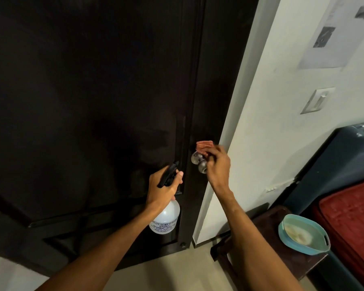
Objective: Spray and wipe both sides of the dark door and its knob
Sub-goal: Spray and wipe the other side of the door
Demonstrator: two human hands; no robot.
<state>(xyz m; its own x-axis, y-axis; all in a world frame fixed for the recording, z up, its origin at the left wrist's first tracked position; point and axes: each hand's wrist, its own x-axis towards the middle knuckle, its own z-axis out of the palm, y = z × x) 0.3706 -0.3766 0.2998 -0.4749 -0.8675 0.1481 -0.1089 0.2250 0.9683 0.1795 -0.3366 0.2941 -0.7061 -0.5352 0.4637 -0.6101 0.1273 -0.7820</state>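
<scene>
Steel knob (199, 162) projects from the dark door (93, 101) near its right edge, just left of the right hand (218, 166), which pinches a reddish cloth (204, 146) against the knob's upper side. The left hand (164, 190), farther off, grips the spray bottle (165, 217), nozzle toward the panel.
</scene>
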